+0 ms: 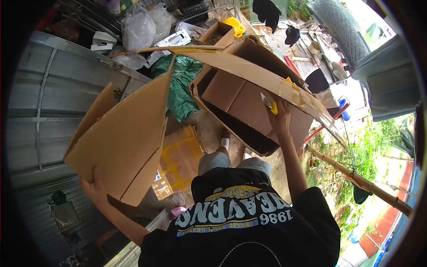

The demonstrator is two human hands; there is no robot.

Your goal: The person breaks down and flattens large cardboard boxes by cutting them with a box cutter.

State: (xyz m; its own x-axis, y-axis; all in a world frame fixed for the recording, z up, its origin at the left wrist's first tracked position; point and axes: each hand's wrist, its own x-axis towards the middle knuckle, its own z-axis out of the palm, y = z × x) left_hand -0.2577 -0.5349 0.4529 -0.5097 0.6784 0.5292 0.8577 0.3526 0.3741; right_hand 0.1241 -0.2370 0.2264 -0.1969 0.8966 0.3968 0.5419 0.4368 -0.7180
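Note:
My left hand (92,183) grips the lower left edge of a folded cardboard sheet (126,138), thumb on its near face and the other fingers hidden behind. In my right hand (281,119) is a yellow-handled knife (273,107), its short blade pointing up and left. The knife is over the brown panels of a large cardboard box (227,91), just below a long raised flap (249,69). Yellow tape (291,84) clings to that flap near my right hand.
A taped flat carton (182,151) lies on the floor by my feet. Green plastic sheeting (182,84) lies between the cardboard pieces. Beyond are clear plastic bags (138,29), a small open box (217,34) and a yellow jug (235,26). A bamboo pole (360,180) runs along the right.

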